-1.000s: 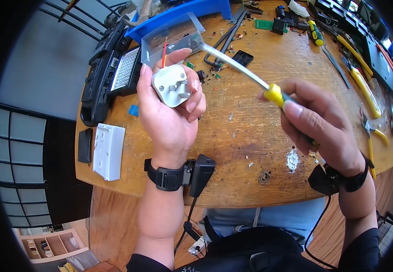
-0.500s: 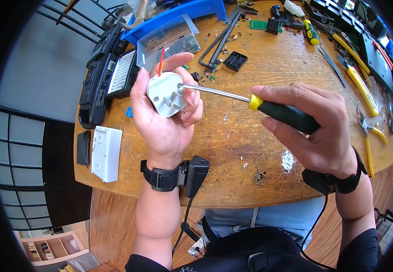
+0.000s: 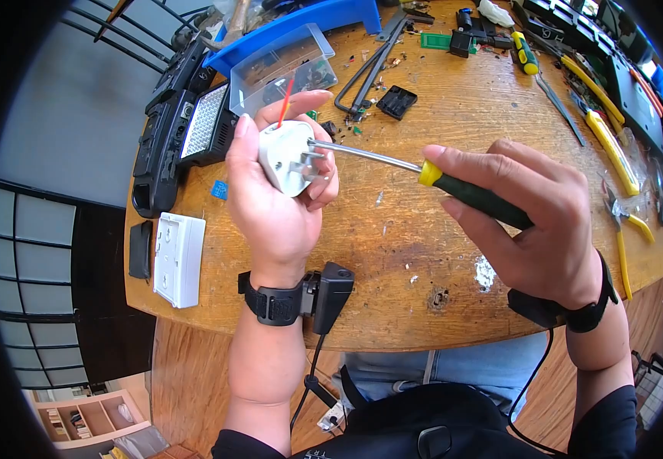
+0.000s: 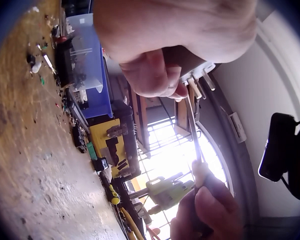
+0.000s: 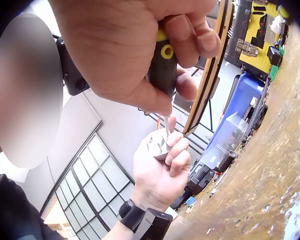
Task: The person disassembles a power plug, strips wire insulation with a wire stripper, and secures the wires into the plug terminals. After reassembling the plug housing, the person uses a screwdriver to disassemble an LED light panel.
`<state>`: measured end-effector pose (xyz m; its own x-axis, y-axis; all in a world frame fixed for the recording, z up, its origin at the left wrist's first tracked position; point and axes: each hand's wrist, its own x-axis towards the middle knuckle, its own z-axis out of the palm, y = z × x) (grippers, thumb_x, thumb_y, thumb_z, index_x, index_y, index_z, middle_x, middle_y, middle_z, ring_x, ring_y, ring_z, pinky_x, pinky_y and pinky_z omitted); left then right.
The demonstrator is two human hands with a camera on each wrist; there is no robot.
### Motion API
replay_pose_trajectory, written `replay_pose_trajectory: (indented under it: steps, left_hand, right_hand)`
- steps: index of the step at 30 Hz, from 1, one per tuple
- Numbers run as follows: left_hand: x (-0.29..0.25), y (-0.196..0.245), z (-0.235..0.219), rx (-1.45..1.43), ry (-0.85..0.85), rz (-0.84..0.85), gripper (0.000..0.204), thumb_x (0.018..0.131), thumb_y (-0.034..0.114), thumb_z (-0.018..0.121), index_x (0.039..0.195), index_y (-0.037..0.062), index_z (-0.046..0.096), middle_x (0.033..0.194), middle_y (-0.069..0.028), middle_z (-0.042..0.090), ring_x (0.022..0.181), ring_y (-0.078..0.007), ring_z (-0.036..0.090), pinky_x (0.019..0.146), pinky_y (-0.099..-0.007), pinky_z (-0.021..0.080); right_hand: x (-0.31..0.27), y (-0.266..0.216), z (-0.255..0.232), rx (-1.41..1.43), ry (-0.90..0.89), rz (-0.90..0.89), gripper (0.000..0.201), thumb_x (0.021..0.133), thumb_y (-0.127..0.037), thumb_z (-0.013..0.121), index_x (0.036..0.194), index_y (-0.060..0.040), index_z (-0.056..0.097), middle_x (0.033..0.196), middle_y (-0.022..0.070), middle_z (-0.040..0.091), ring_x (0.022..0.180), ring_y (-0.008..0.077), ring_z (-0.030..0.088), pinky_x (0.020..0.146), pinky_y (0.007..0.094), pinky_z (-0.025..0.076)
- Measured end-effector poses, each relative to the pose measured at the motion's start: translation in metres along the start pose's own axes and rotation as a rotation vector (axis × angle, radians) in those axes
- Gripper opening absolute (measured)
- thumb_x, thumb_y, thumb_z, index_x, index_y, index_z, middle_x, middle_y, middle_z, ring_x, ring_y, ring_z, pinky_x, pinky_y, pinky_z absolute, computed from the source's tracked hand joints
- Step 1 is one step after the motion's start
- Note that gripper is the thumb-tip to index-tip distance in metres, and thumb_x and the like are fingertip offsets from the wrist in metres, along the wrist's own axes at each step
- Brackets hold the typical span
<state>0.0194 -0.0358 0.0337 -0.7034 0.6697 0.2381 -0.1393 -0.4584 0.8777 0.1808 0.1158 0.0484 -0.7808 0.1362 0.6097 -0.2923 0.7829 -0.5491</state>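
A white plug (image 3: 284, 162) with metal prongs and red wire ends is held up in my left hand (image 3: 274, 214), its fingers curled round it and the prongs facing right. My right hand (image 3: 534, 203) grips the dark green and yellow handle of a screwdriver (image 3: 369, 156). The shaft runs left to a screw hole near the plug's upper right edge, and the tip meets it there. In the right wrist view the shaft also reaches the plug (image 5: 159, 145) in my left hand (image 5: 160, 175).
A clear tray (image 3: 285, 73) stands before a blue bin (image 3: 301, 30) at the back. On the left lie a white box (image 3: 180, 260) and a lamp panel (image 3: 207, 126). A black square part (image 3: 397, 102) lies behind the hands; pliers (image 3: 622, 229) and other tools line the right.
Since a second ago the screwdriver has swung down from near the tray and its tip has come to the plug. Over the last half second the plug has turned slightly in my left hand.
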Motion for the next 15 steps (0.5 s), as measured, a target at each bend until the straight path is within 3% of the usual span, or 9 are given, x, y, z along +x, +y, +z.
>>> replay_pose_trajectory:
  steps: [3, 6, 7, 9, 10, 12, 15]
  left_hand:
    - [-0.002, -0.001, 0.007, 0.191, 0.113, 0.002, 0.053, 0.096, 0.042, 0.027, 0.107, -0.0017, 0.055, 0.072, -0.0031, 0.053, 0.052, -0.0055, 0.043, 0.039, -0.018, 0.029]
    - [-0.003, -0.005, 0.004, 0.246, 0.084, 0.004, 0.052, 0.096, 0.042, 0.027, 0.104, -0.0005, 0.057, 0.074, -0.0024, 0.054, 0.056, -0.0045, 0.045, 0.04, -0.0163, 0.03]
    - [-0.003, -0.004, 0.006, 0.246, 0.082, 0.001, 0.052, 0.096, 0.042, 0.027, 0.104, -0.0005, 0.057, 0.074, -0.0024, 0.054, 0.056, -0.0045, 0.045, 0.04, -0.0163, 0.03]
    - [-0.003, -0.003, 0.01, 0.226, 0.126, -0.021, 0.053, 0.095, 0.039, 0.026, 0.107, -0.0043, 0.054, 0.067, -0.0041, 0.047, 0.045, -0.0069, 0.03, 0.039, -0.0208, 0.024]
    - [-0.003, -0.003, 0.008, 0.225, 0.123, -0.024, 0.053, 0.095, 0.039, 0.026, 0.107, -0.0043, 0.054, 0.067, -0.0041, 0.047, 0.045, -0.0069, 0.03, 0.039, -0.0208, 0.024]
    - [-0.003, -0.002, -0.002, 0.126, -0.004, -0.021, 0.052, 0.096, 0.041, 0.027, 0.106, -0.0011, 0.055, 0.076, -0.0025, 0.054, 0.055, -0.0044, 0.045, 0.04, -0.0161, 0.029]
    - [-0.003, -0.001, -0.003, 0.155, 0.0, -0.036, 0.052, 0.096, 0.041, 0.028, 0.107, -0.0017, 0.055, 0.076, -0.0027, 0.054, 0.054, -0.0042, 0.045, 0.039, -0.0164, 0.028]
  right_hand:
    - [-0.003, -0.005, 0.0, -0.134, -0.001, 0.006, 0.039, 0.066, 0.002, 0.068, 0.105, -0.0036, 0.066, 0.06, 0.0071, 0.051, 0.052, 0.0186, 0.052, 0.047, 0.0288, 0.039]
    - [-0.006, -0.007, 0.003, -0.199, 0.022, -0.006, 0.038, 0.066, 0.002, 0.068, 0.104, -0.0029, 0.065, 0.06, 0.0077, 0.052, 0.051, 0.0199, 0.052, 0.047, 0.0299, 0.04]
    - [-0.006, -0.006, 0.003, -0.106, 0.008, 0.028, 0.036, 0.068, 0.001, 0.068, 0.104, -0.0018, 0.065, 0.062, 0.0082, 0.054, 0.051, 0.0201, 0.053, 0.048, 0.0291, 0.04]
    - [-0.008, -0.004, 0.005, -0.018, -0.001, 0.066, 0.034, 0.07, 0.001, 0.068, 0.103, -0.0008, 0.065, 0.063, 0.0087, 0.057, 0.051, 0.0204, 0.054, 0.048, 0.0283, 0.041]
    - [-0.009, -0.002, 0.008, 0.066, 0.002, 0.096, 0.03, 0.072, -0.001, 0.068, 0.103, 0.0007, 0.064, 0.065, 0.0097, 0.059, 0.052, 0.0182, 0.055, 0.049, 0.0268, 0.042]
    - [-0.01, -0.001, 0.008, 0.15, 0.008, 0.128, 0.027, 0.075, -0.002, 0.067, 0.102, 0.0021, 0.064, 0.067, 0.0108, 0.061, 0.053, 0.0161, 0.056, 0.05, 0.0253, 0.043]
    - [-0.008, -0.003, 0.003, 0.234, -0.058, 0.253, 0.024, 0.08, -0.006, 0.066, 0.101, 0.0049, 0.063, 0.07, 0.0087, 0.063, 0.057, 0.01, 0.056, 0.051, 0.022, 0.042]
